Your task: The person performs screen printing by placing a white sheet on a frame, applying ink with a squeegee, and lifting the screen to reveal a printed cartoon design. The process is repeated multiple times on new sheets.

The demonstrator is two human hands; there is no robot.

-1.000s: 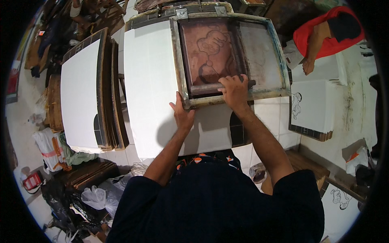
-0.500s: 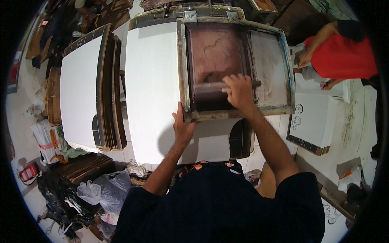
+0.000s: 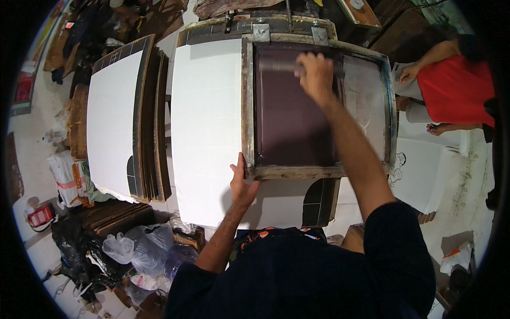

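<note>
A screen printing frame (image 3: 297,171) with a wooden border lies over a white-covered board (image 3: 207,122), its mesh coated with dark purple-brown ink (image 3: 297,117). My right hand (image 3: 317,74) is closed around the handle of a squeegee (image 3: 277,66), near the far end of the mesh; hand and tool are smeared by motion. At the frame's near left corner is my left hand (image 3: 243,187), thumb against the near edge and fingers along the left side, gripping the corner. Metal hinge clamps (image 3: 261,33) join the frame to a bar at the back.
Stacked boards with white sheets (image 3: 117,117) stand at left. On the right are another board with a line drawing (image 3: 419,170) and a person in red (image 3: 457,87). Plastic bags (image 3: 141,250) and a red container (image 3: 40,216) lie on the floor at lower left.
My right hand has pushed the squeegee from the near part of the mesh toward its far end. Dark ink now covers the outline that showed before. My left hand stays at the corner.
</note>
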